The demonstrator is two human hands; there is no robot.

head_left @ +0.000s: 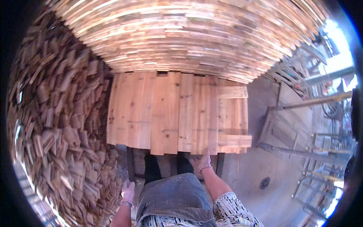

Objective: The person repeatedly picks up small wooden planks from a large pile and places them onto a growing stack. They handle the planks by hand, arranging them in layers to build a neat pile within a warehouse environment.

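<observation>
Pale wooden boards [164, 113] lie side by side in a broad layer in front of me, their near ends uneven. My right hand [202, 163] is at the near edge, right of the middle. Its thumb lies up over a board's end, and the other fingers are bent below the edge, partly hidden. Down at the left, between the wood pile and my apron [174, 198], is my left hand [128, 191]. Nothing shows in it, and its fingers look loosely apart, though small and blurred. On the right side of the layer, two short crosswise pieces [234, 141] lie on lower boards.
A tall stack of boards [196, 41] rises behind the layer. Loose wood offcuts [68, 125] are heaped along the left. Dark support legs [130, 162] stand under the near edge. To the right are concrete floor [245, 185] and a wooden frame [283, 130] with metal bars.
</observation>
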